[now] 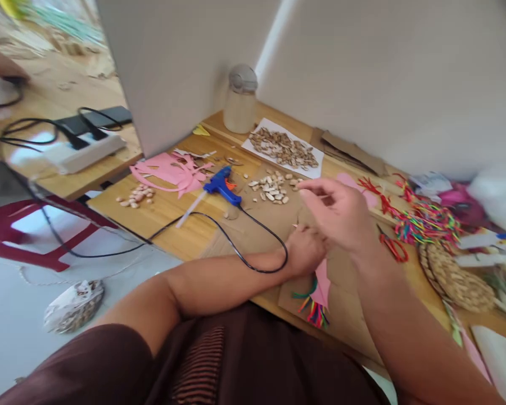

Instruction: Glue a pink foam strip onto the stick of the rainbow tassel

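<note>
My right hand (335, 211) is raised at the edge of a small pile of pale, shell-like pieces (272, 188), its thumb and fingers pinched together. Whether a piece sits between the fingertips is too small to tell. Below it, my left hand (307, 250) rests curled over the brown cardboard (244, 228); what its fingers hold is hidden. A pink paper strip (321, 284) with a multicoloured cord tassel (314, 312) comes out from under that hand. The blue glue gun (222, 187) lies left of both hands, its black cord looping over my left forearm.
Brown shell-like pieces (284, 147) lie on white paper near a lidded jar (241, 101). Pink paper cutouts (172, 171) are at left. Red-handled scissors (392, 244), colourful cords (428, 224) and a shell-covered form (457, 278) lie at right. A power strip (84, 151) sits beyond the partition.
</note>
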{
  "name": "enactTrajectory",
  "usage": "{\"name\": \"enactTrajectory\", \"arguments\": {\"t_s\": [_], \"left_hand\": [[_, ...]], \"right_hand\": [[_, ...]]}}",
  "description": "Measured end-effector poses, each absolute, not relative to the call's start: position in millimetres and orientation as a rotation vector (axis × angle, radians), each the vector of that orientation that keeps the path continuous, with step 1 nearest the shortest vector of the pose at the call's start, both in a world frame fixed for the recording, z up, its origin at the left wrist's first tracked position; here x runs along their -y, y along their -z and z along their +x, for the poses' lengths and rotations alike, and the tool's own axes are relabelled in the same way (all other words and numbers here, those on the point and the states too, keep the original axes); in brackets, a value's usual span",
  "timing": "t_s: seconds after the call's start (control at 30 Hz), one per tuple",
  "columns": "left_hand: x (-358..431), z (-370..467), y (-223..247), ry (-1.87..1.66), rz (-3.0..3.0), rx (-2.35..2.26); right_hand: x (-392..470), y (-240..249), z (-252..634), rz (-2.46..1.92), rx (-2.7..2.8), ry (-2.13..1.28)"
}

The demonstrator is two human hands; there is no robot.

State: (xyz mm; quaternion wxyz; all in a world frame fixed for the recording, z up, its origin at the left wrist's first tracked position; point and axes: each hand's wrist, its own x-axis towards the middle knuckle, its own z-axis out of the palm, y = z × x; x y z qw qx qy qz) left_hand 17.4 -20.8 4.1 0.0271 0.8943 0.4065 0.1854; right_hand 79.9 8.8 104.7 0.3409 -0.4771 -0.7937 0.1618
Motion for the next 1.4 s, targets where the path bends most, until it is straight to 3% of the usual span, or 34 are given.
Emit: {"name": "enactTrajectory", "arguments": {"t_s": [0.23, 0.57, 1.0, 1.2, 1.4], "left_hand": [[20, 23, 0, -0.637, 2.669, -1.18], [22, 24, 6, -0.621, 2.741, -1.2], [24, 24, 3, -0.613, 2.711, -1.226], [25, 24, 2, -0.59, 2.7, -1.271], [25, 25, -1, -0.587, 2.662, -1.292]], "right_hand": [[47, -62, 195, -1.34, 2.052, -0.432], [46, -33, 191, -0.983, 2.089, -0.349], [51, -24, 189, -1.027, 2.016, -0.218], [55, -22, 190, -1.314, 1.732, -0.568], [48, -17, 193, -1.302, 1.445, -0.861]]}}
